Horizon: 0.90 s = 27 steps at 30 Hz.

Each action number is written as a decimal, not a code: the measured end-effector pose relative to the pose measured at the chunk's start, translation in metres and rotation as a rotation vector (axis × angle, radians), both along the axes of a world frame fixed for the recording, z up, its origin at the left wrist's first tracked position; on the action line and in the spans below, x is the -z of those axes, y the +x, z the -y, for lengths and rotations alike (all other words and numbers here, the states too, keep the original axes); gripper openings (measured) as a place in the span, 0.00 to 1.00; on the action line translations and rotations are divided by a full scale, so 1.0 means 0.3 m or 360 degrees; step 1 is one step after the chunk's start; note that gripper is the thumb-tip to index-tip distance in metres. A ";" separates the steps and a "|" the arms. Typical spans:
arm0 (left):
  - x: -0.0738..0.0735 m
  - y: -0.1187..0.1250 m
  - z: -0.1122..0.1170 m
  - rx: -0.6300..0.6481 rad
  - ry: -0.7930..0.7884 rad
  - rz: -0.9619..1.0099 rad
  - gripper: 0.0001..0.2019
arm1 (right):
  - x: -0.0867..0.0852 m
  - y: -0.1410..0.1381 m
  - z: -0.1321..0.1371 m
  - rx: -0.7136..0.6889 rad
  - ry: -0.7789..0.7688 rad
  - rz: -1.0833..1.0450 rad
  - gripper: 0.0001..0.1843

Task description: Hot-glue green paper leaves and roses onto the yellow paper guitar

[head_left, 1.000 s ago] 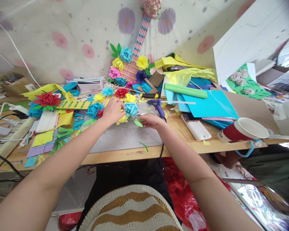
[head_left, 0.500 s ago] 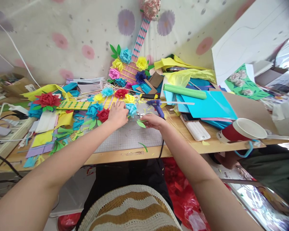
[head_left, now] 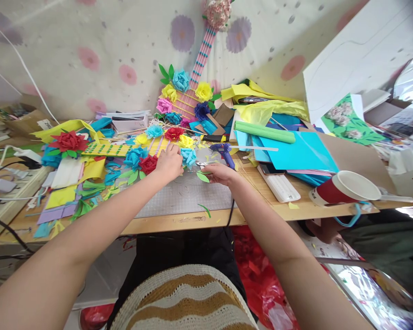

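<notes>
My left hand (head_left: 170, 162), fingers curled downward, grips the body of a flower-covered paper guitar (head_left: 110, 150) with a yellow neck. Its fingertips are partly hidden. Close around that hand sit a light blue paper flower (head_left: 188, 157), a red paper flower (head_left: 148, 163) and a yellow one (head_left: 186, 141). Between the fingers of my right hand (head_left: 219, 174) a green paper leaf (head_left: 203, 176) is pinched, just right of the guitar and above the grey cutting mat (head_left: 179, 197). Scissors (head_left: 203, 163) lie partly hidden behind that hand.
A blue glue gun (head_left: 224, 153) rests behind my right hand, its cord hanging over the table edge. Rightward are blue card sheets (head_left: 299, 153), a white power bank (head_left: 278, 183) and a red-and-white cup (head_left: 346, 187). Paper scraps (head_left: 60, 197) cover the left. A pink paper guitar (head_left: 201, 57) leans behind.
Both hands keep almost the same place and hold. The whole view has shifted very slightly; the leaf stays in my right hand.
</notes>
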State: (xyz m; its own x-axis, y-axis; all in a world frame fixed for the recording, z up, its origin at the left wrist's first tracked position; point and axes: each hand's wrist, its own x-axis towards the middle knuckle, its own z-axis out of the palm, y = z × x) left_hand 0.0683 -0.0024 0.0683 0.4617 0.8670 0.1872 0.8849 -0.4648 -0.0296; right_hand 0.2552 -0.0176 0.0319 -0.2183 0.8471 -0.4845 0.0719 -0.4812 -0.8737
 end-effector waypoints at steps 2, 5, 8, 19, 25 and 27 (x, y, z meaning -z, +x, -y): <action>0.005 -0.007 -0.013 0.0007 0.0025 0.0032 0.02 | -0.002 -0.001 -0.002 -0.0007 0.0000 0.0004 0.05; 0.005 -0.019 -0.030 0.0015 0.0024 0.0078 0.03 | -0.006 -0.008 -0.007 -0.0040 0.0013 0.0008 0.05; -0.003 -0.028 -0.040 0.0018 0.0013 0.0100 0.04 | -0.011 -0.020 -0.016 -0.0051 0.0012 0.0039 0.05; -0.024 -0.032 -0.043 0.0029 -0.0069 0.0136 0.03 | -0.023 -0.079 -0.050 0.0060 -0.0087 0.0090 0.07; -0.014 -0.036 -0.053 0.0017 -0.0091 0.0144 0.02 | -0.027 -0.108 -0.043 0.0144 -0.0003 0.0098 0.08; -0.008 -0.038 -0.056 0.0026 -0.0079 0.0150 0.02 | -0.021 -0.115 -0.042 0.0154 0.0032 0.0120 0.07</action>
